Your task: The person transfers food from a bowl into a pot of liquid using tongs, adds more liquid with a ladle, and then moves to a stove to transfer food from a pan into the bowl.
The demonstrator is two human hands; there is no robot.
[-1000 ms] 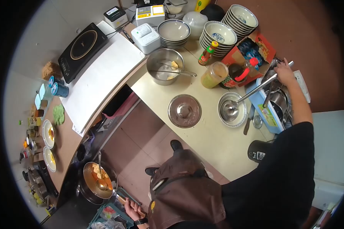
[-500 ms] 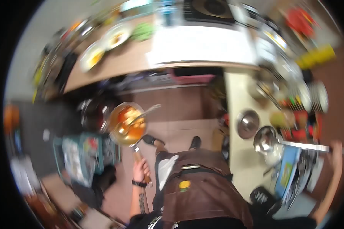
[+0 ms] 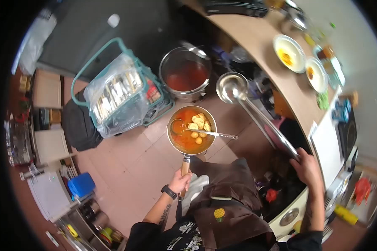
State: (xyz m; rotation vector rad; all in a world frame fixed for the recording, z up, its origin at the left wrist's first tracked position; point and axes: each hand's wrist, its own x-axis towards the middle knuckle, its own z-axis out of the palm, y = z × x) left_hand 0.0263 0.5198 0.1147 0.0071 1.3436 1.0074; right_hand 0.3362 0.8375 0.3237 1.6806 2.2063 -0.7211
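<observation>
My left hand (image 3: 181,180) is wrapped round the wooden handle of a saucepan (image 3: 172,140). Orange-red broth with pale yellow chunks and a few balls fills the pan, and a metal spoon (image 3: 222,134) rests in it, its handle sticking out over the right rim. My right hand (image 3: 308,167) grips the end of a long-handled ladle (image 3: 264,115). The ladle's wide bowl hangs in the air to the right of a large steel pot (image 3: 162,69), apart from it. Red liquid lies inside that pot, which stands beyond the saucepan.
Left of the pot is a teal basket (image 3: 81,100) with plastic-wrapped packs. A wooden counter (image 3: 255,31) on the right carries two white bowls (image 3: 290,52) and an induction cooker (image 3: 347,133). A blue box (image 3: 81,185) sits at lower left.
My view has swung left toward the large pot and basket. The right hand has brought the ladle from over the side counter toward the pot. The saucepan stays in my left hand.
</observation>
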